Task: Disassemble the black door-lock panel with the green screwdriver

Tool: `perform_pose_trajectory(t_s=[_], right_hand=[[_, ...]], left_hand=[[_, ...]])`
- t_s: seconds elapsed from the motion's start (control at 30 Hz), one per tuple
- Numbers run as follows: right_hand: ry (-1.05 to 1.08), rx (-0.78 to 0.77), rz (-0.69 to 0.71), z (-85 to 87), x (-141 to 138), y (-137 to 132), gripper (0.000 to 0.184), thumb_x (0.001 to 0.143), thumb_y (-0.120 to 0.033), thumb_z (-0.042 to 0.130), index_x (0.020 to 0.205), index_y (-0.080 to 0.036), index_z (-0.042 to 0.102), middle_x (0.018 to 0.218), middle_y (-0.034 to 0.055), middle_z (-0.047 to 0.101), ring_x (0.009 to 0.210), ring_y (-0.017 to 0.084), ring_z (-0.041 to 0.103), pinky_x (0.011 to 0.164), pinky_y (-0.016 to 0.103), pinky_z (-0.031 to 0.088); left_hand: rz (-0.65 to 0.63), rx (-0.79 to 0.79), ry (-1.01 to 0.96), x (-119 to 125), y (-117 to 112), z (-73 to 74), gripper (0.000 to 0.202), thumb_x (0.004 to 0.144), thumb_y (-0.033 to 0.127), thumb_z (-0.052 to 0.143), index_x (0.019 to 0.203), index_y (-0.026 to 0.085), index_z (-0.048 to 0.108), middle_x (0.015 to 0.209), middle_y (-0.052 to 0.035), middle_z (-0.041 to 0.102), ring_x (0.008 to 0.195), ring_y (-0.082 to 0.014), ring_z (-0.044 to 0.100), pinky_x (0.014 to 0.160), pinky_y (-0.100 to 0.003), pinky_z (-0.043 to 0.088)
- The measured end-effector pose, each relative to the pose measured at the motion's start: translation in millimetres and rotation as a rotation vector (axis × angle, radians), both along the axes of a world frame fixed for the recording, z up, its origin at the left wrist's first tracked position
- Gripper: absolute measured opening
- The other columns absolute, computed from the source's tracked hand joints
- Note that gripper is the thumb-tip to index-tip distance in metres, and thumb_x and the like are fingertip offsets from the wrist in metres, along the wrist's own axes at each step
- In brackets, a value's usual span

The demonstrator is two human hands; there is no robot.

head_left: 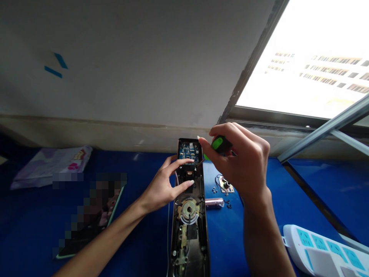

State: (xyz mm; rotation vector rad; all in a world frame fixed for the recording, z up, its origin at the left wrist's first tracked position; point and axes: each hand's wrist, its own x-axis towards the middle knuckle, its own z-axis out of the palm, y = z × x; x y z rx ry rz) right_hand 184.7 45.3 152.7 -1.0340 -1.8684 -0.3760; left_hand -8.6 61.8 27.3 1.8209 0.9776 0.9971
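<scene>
A long dark door lock panel [188, 246] lies with its inner side up, pointing away from me. A blue circuit board [187, 150] sits at its far end, and a round metal mechanism [189, 209] is near its middle. My left hand [163, 182] grips the panel from the left, thumb and forefinger on either side of a small black block [189, 172]. My right hand [242, 161] is closed around a screwdriver [218, 145] with a green and black handle. The shaft slants down to the panel near the block; its exact contact point is unclear.
Right of the panel lie a purple-wrapped cylinder [215, 203], small screws [228, 204] and a small board with wires [226, 184]. A white power strip [296, 257] stands at lower right. Left are a partly pixelated phone-like slab [106, 207] and a packet [54, 165]. A metal bar [325, 129] crosses at right.
</scene>
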Motion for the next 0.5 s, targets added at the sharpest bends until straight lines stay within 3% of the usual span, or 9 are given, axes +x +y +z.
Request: perform_pose_trajectory(t_s=[0.1, 0.2, 0.3, 0.4, 0.5], right_hand=[[0.011, -0.007, 0.004, 1.5, -6.8, -3.0, 0.018, 0.096, -0.028, 0.071, 0.080, -0.020, 0.067, 0.069, -0.0006, 0.065, 0.059, 0.010, 0.054, 0.055, 0.027, 0.043], [0.024, -0.144, 0.104, 5.0, -8.5, -7.0, 0.009, 0.101, -0.022, 0.062, 0.105, -0.020, 0.070, 0.082, 0.0002, 0.071, 0.064, 0.010, 0.059, 0.061, 0.026, 0.049], [0.046, -0.301, 0.199, 8.5, -4.7, -10.1, 0.032, 0.099, -0.014, 0.053, 0.129, -0.021, 0.061, 0.097, 0.0014, 0.073, 0.073, 0.011, 0.064, 0.069, 0.027, 0.053], [0.096, -0.300, 0.195, 8.8, -0.4, -9.4, 0.032, 0.092, -0.008, 0.053, 0.120, -0.021, 0.063, 0.100, 0.0018, 0.072, 0.078, 0.012, 0.065, 0.072, 0.029, 0.054], [0.115, -0.203, 0.105, 5.8, 0.9, -5.7, 0.007, 0.095, -0.018, 0.061, 0.099, -0.022, 0.066, 0.081, -0.0016, 0.068, 0.063, 0.010, 0.057, 0.061, 0.028, 0.049]], left_hand=[[0.023, 0.034, 0.013, 0.0, 1.4, -2.3, 0.053, 0.087, 0.035, 0.077, 0.138, 0.036, 0.061, 0.147, -0.0042, 0.056, 0.136, -0.0293, 0.058, 0.120, -0.052, 0.046], [0.021, 0.065, 0.011, 0.1, 2.2, -4.0, 0.057, 0.088, 0.033, 0.076, 0.142, 0.038, 0.057, 0.147, -0.0038, 0.055, 0.138, -0.0288, 0.055, 0.122, -0.052, 0.042], [0.005, 0.078, -0.017, 0.2, 2.5, -4.8, 0.062, 0.090, 0.029, 0.075, 0.147, 0.040, 0.052, 0.148, -0.0036, 0.054, 0.139, -0.0271, 0.053, 0.123, -0.050, 0.040], [0.006, 0.075, -0.011, -0.3, 2.5, -4.4, 0.065, 0.089, 0.031, 0.076, 0.148, 0.040, 0.050, 0.148, -0.0038, 0.054, 0.140, -0.0281, 0.053, 0.123, -0.050, 0.041], [0.006, 0.061, 0.006, -1.0, 2.2, -3.1, 0.065, 0.088, 0.033, 0.077, 0.148, 0.040, 0.051, 0.148, -0.0040, 0.054, 0.140, -0.0290, 0.053, 0.123, -0.050, 0.041]])
